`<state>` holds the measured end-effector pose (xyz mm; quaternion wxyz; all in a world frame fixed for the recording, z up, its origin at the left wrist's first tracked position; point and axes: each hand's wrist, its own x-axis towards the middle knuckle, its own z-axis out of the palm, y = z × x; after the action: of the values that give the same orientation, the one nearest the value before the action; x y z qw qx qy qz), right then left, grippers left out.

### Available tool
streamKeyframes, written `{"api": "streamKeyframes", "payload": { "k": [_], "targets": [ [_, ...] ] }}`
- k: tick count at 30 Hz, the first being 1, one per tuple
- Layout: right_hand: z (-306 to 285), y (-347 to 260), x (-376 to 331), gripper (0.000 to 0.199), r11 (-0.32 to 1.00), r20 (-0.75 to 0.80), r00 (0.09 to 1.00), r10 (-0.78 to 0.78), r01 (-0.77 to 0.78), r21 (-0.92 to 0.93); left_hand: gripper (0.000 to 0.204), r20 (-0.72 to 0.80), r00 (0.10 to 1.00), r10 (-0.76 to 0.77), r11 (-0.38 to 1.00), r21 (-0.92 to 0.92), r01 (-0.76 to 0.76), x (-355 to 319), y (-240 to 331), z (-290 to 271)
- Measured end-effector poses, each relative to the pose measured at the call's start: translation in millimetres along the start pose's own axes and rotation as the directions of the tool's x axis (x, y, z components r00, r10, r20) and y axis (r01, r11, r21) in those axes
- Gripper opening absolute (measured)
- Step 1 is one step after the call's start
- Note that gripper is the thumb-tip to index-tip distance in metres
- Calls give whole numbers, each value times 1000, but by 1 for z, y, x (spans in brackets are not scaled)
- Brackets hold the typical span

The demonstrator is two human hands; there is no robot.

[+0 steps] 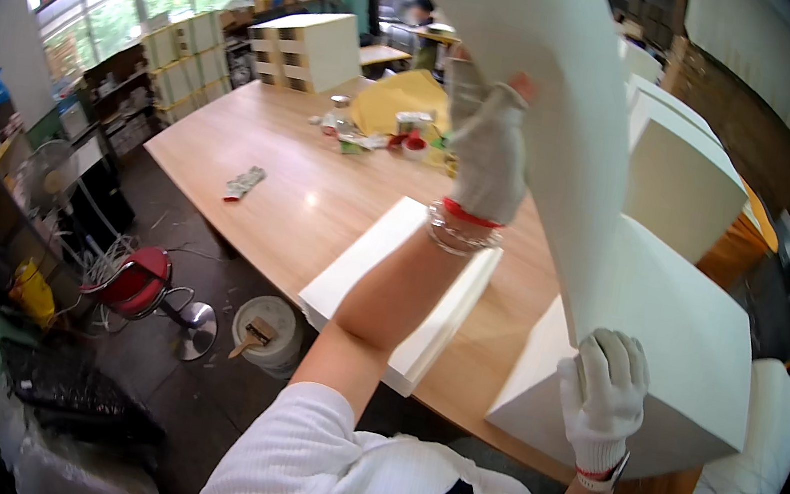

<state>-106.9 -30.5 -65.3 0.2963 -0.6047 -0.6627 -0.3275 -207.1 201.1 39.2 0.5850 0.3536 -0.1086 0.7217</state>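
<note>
A large white panel [564, 119] stands raised and tilted in front of me, its top running out of view. My left hand [489, 149], in a pale knit glove with bare fingertips, is up at the panel's left edge, closed on it; part of the grip is blurred. Lower down, my right hand [605, 393], also gloved, has its fingers bent over the panel's bottom corner. That corner meets a big white box-like piece [674, 347] lying on the wooden table [311, 195]. Beneath my left forearm lie white boards [363, 258] at the table's near edge.
A spare glove [244, 183] and a glass jar [336, 118] lie farther off, near yellow sheeting [395, 101]. White cabinets [317, 44] stand at the far end. On the floor are a bucket with a brush [267, 330] and a red stool [143, 282]. More white pieces [683, 176] stand right.
</note>
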Motion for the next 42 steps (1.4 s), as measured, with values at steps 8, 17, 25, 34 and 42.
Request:
{"api": "streamKeyframes", "payload": {
  "k": [8, 17, 25, 34, 42],
  "targets": [
    [-5, -1, 6, 26, 999, -2, 1000, -28, 28, 16, 62, -145, 987, -69, 997, 36, 75, 27, 7, -32],
    [55, -71, 7, 58, 812, 13, 952, 305, -267, 519, 59, 82, 933, 351, 700, 639, -320, -56, 49, -50],
    [250, -90, -73, 46, -532, 531, 589, 610, -193, 825, 64, 631, 776, -7, 258, 751, -608, -110, 15, -60],
    [287, -82, -103, 38, -283, 819, 407, 406, -796, 535, 43, 157, 825, -543, -109, 961, -254, -113, 85, -351],
    [215, -106, -106, 66, 766, 641, 745, 182, -517, 382, 30, -155, 738, -657, -139, 987, 83, -140, 170, -403]
  ]
}}
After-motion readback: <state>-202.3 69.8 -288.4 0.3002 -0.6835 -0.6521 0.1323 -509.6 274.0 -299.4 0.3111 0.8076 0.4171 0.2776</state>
